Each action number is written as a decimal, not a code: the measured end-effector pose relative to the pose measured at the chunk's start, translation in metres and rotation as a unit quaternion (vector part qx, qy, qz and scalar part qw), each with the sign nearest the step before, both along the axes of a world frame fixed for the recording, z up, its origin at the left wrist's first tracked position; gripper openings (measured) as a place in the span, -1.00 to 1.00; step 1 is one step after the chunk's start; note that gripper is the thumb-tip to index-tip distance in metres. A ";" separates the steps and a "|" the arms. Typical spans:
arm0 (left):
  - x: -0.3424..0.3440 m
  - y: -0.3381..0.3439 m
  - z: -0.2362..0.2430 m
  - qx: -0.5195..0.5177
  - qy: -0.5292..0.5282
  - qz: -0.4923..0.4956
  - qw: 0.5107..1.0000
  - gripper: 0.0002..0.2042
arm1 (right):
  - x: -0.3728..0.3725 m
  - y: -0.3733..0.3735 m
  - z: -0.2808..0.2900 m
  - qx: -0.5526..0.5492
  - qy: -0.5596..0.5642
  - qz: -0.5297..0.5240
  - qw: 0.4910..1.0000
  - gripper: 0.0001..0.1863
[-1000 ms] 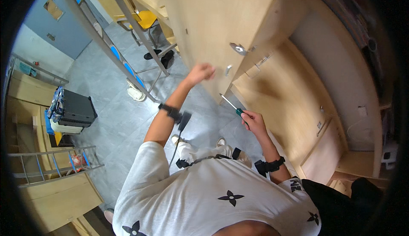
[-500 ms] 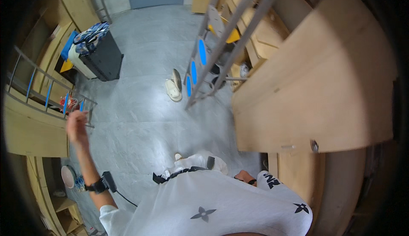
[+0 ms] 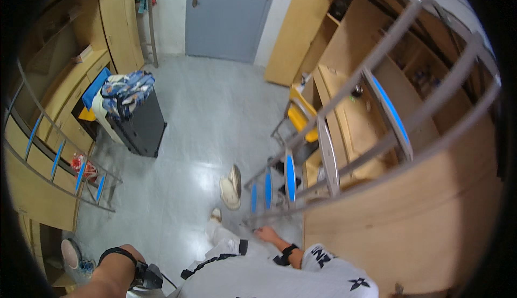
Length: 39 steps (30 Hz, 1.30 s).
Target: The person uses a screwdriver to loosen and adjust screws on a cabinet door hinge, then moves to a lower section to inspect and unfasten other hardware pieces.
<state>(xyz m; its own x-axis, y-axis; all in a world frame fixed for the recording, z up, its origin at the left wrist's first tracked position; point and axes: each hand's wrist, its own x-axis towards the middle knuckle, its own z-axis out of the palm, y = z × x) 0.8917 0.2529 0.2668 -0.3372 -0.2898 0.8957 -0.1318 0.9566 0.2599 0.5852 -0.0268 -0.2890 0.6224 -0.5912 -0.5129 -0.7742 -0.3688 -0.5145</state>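
Right hand [image 3: 265,234] is hanging near the ladder [image 3: 291,177], left hand [image 3: 135,253] is floating above the floor [image 3: 194,117]; honestly can't tell if either one's fingers are gripping anything.

Dorm room: bunk ladders [image 3: 291,177], desks [image 3: 340,116], suitcase [image 3: 144,131].

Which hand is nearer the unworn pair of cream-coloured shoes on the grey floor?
Right. The right hand is apart from the cream-coloured shoes, below and to their right in view; the left hand is farther off, at lower left.
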 end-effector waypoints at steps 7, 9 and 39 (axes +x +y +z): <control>0.102 -0.145 -0.004 -0.017 0.049 -0.024 0.998 -0.63 | 0.168 -0.108 0.046 0.009 -0.141 -0.006 0.990 -0.60; 0.130 -0.179 -0.006 -0.014 0.069 -0.053 0.996 -0.63 | 0.204 -0.132 0.069 0.013 -0.152 -0.069 0.986 -0.63; 0.520 -0.804 -0.018 -0.011 0.139 -0.360 0.923 -0.52 | 0.421 -0.535 0.094 -0.045 -0.078 -0.382 0.920 -0.63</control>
<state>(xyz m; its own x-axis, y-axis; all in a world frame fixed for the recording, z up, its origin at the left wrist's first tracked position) 1.4115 -0.5511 0.2488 -0.1927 -0.0617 0.9793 0.6080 0.7758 0.1685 1.0062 -0.5619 -0.1954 0.0694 -0.9225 -0.3798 -0.7451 0.2052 -0.6346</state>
